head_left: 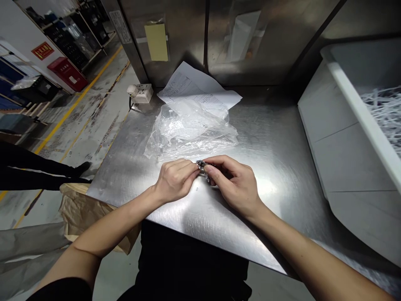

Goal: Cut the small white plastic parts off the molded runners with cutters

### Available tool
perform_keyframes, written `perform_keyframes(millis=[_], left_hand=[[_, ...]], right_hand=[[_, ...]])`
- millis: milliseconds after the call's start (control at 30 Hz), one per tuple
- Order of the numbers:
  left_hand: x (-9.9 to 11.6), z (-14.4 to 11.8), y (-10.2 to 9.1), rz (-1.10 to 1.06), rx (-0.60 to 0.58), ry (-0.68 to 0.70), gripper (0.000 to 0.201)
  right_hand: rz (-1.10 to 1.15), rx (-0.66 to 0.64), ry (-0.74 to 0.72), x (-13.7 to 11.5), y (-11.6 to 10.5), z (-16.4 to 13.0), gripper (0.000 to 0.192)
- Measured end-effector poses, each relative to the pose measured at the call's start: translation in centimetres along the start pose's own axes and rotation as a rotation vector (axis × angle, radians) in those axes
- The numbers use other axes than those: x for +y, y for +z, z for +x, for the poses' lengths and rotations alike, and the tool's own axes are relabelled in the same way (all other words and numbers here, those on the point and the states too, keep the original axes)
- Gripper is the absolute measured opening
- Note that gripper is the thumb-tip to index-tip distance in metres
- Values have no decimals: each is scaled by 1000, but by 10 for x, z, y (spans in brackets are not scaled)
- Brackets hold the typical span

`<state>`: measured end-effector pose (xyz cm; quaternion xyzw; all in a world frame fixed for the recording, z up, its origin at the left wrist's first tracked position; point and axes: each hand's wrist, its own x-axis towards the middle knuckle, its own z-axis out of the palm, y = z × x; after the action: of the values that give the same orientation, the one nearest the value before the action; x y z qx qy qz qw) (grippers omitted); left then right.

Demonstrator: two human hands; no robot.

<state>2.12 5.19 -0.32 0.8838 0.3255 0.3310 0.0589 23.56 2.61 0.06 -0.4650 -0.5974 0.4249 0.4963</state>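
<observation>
— Steel tabletop [275, 138] in a workshop bay, metal panels behind, a grey bin [344, 138] of shredded white strips at the right edge. What was in hand?

— One small metal part [203, 165], dark and shiny, held just above the tabletop near its front edge. Left hand [175, 179] pinched one end with curled fingertips; right hand [233, 184] pinched the other end, thumb and forefinger closed on it. The hands met at the part.

— How far along?

— Early or midway, by my reading — the clear plastic bag [191, 129] lay open and crumpled just behind the hands, on top of printed sheets [194, 85]. Nothing finished was laid out on the tabletop. The part was too small to tell whether it was joined or loose.

— Anything else?

— A white power strip [140, 93] at the far left corner; a brown paper sack [84, 213] below the edge.
</observation>
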Motion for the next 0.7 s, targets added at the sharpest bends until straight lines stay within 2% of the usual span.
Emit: perform_keyframes(millis=[333,533,700], left_hand=[[1,-1,0,67,-1,-20,17],[-1,-2,2,62,-5,-28,18],[-3,-1,-3,6,-4,-83,22]], right_hand=[[181,40,204,3,1,11,29],[181,44,212,0,1,13,28],[171,59,151,-5,-9,14,25]])
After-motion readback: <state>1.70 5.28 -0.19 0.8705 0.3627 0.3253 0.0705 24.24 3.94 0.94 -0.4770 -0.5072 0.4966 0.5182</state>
